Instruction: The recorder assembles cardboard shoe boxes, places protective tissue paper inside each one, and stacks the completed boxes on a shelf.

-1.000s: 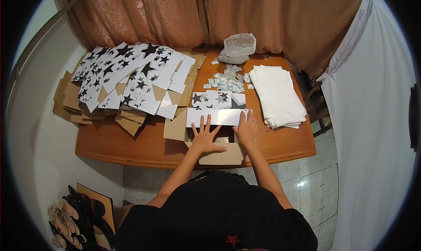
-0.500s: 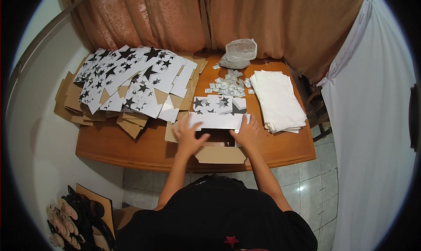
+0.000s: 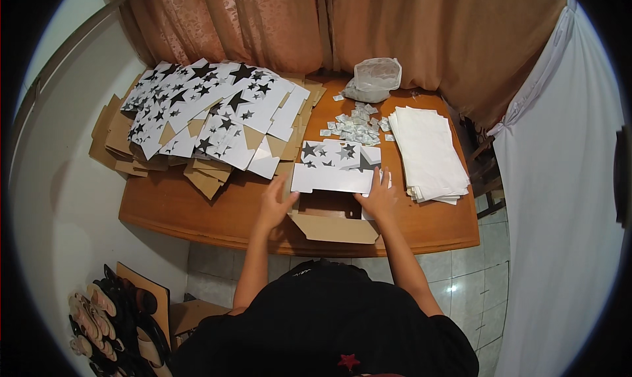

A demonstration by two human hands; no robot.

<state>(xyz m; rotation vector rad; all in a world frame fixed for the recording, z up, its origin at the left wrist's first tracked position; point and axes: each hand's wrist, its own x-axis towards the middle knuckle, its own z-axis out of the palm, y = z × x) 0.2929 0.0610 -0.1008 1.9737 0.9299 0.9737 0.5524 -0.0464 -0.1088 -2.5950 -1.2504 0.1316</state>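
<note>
A partly folded cardboard box [image 3: 331, 179], white with black and grey stars outside and brown inside, sits on the table before me. Its brown flap [image 3: 337, 229] leans out over the near edge, and the dark inside shows. At the box's left side is my left hand [image 3: 272, 204], fingers apart and the thumb by the corner. My right hand [image 3: 378, 196] grips the right wall, its thumb toward the opening and its fingers outside. Behind the box lies a heap of small clear packets [image 3: 357, 127].
Flat star-printed cardboard sheets [image 3: 217, 113] are piled at the left. To the right lies a stack of white paper [image 3: 431, 154]. An open plastic bag [image 3: 375, 80] stands at the back by the brown curtain [image 3: 388, 34]. Shoes [image 3: 99, 311] stand at the lower left.
My left hand has drawn back from over the box's opening to its left side. My right hand stays at the right wall. The whole view has shifted slightly.
</note>
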